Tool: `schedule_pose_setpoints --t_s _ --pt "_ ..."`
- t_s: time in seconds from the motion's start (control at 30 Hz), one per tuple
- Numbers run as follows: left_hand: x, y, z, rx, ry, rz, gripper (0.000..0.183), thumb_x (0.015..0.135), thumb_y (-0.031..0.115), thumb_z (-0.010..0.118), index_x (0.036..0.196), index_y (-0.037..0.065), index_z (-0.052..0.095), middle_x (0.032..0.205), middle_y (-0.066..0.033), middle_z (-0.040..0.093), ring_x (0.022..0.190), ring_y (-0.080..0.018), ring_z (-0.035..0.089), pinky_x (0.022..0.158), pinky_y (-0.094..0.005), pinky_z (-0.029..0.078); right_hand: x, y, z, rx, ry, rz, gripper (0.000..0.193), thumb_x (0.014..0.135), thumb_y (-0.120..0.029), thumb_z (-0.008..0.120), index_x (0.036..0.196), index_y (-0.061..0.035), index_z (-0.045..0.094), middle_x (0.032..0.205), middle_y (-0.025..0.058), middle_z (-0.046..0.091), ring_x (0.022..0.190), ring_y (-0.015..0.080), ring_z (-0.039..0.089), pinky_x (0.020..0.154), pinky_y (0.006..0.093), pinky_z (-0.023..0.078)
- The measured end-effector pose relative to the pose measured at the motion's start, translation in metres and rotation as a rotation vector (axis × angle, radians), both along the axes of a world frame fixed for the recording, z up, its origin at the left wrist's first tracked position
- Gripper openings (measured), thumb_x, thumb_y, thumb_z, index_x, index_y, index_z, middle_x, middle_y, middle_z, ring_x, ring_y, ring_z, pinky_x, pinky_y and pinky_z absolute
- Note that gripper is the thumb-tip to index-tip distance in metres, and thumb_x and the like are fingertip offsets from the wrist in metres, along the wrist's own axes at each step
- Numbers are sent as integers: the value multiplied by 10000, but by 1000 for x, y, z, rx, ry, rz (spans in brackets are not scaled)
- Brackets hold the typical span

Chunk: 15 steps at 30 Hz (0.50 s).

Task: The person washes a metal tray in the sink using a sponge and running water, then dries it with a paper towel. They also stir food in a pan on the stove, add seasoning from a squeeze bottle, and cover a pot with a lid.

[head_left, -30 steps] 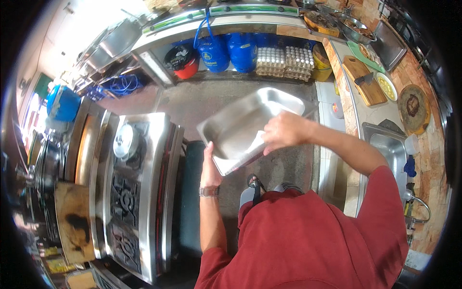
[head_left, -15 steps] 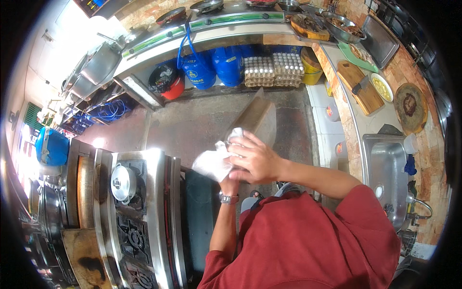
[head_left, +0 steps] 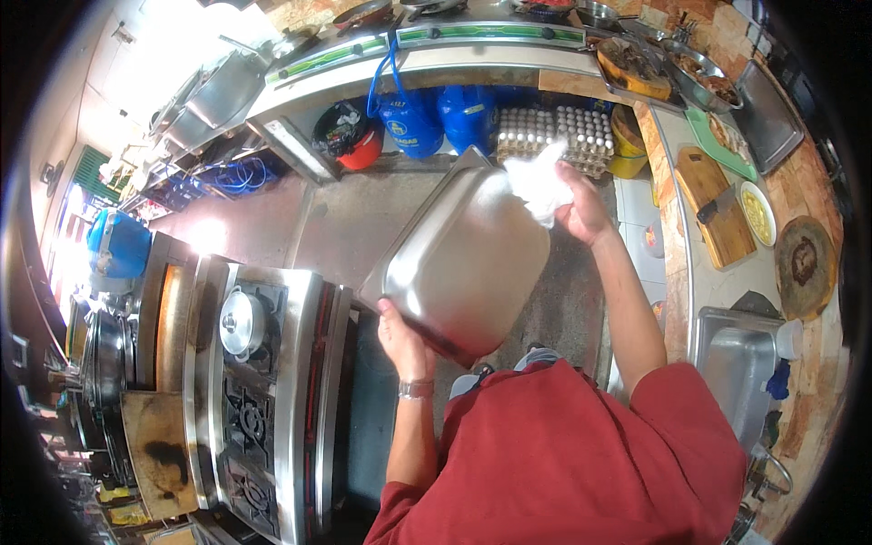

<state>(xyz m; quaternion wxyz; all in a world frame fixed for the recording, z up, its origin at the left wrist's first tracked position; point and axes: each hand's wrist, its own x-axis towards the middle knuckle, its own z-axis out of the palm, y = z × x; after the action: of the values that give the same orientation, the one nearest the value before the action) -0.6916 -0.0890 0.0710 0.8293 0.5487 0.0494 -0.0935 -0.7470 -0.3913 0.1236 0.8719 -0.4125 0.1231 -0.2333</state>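
Observation:
A deep rectangular steel pan is held tilted in front of me, its smooth outer base and sides turned up to view. My left hand is closed on its near left edge, with the thumb showing on the metal. At the pan's far right side, my right hand is closed on a crumpled white cloth. The cloth lies over or just beside the pan's edge; whether it presses on the metal I cannot tell.
At my left stands a steel stove bearing a lidded pot. Ahead, blue gas cylinders and egg trays sit under the counter. To my right are a sink and a wooden board with a knife.
The pan has turned from nearly edge-on to show its broad underside. My hands, close together before, are now apart: the right has moved up and right with the cloth.

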Motion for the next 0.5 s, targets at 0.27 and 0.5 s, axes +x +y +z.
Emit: schedule_pose_setpoints --t_s 0.27,0.5 --pt "-18 -62 -1 16 13 -121 420 1008 366 436 1116 -17 570 1055 -72 612 923 -151 568 846 -299 459 17 51 -75 -1528 -131 -474 401 867 -137 573 1262 -75 542 1331 154 501 1274 310 436 1070 446 330" --pt "-44 -80 4 230 -144 -20 392 1020 331 425 911 -6 593 804 7 574 736 -69 466 668 -247 398 29 28 -45 -1534 169 -544 276 799 -128 546 1053 -40 606 1211 165 540 1143 314 491 998 503 337"
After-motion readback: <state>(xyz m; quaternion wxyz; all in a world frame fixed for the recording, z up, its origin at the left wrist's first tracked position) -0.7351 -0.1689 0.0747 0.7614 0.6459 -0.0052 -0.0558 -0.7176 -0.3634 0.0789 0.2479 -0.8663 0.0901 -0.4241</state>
